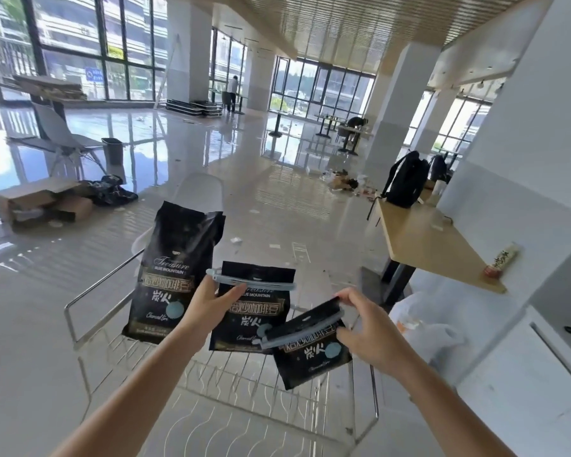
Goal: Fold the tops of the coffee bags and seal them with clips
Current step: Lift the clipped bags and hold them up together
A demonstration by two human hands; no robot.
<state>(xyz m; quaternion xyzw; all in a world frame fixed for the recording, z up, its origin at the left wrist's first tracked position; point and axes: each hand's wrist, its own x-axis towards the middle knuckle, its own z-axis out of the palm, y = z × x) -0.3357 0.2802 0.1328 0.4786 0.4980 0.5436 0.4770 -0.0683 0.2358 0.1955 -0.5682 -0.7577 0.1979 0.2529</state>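
Note:
Three black coffee bags stand on a glass table (211, 407). The tall left bag (172, 268) has its top open and unfolded. The middle bag (254, 311) is behind my left hand (208, 308), which holds a long grey-blue clip (254, 282) level across the bag's upper part. My right hand (366, 328) grips the right bag (310, 351), tilted, at its folded top, where a second grey-blue clip (305, 328) lies across the fold.
The table has a chrome frame (89, 291). A white chair (198, 192) stands behind it. A wooden table (432, 245) with a black backpack (406, 183) is at the right, cardboard boxes (40, 202) on the floor at the left.

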